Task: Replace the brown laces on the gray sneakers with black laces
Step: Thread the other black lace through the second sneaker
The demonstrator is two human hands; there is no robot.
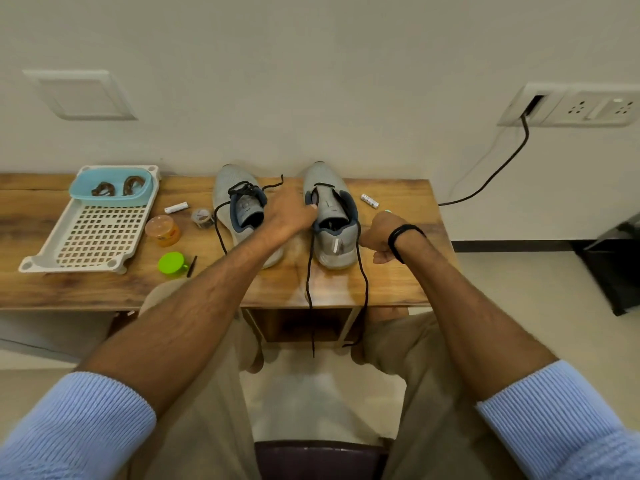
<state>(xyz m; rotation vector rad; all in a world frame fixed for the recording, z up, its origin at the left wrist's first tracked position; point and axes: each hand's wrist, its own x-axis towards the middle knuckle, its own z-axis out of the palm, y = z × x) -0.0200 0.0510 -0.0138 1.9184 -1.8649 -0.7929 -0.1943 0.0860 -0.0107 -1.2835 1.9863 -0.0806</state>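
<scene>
Gripped the eyelet edge of the centre-right gray sneaker (332,220) with the left hand (289,218), toe to the wall, long axis up-frame on the bench (398,282). Curled the right hand (379,237) beside its heel, hold on the black lace (309,289) unclear. Crossed the second sneaker (235,199) with the left forearm.

Soft, even indoor light fills the room, bright and without hard shadows. A pale glare lies on the near middle of the wooden table (207,289), where the black lace (363,282) stands out thin and dark. Faint shadows hug the sneakers (337,244). The wide lens bows the table's edges and stretches the blue sleeves (79,427) at the near corners. Detail is slightly soft throughout.
</scene>
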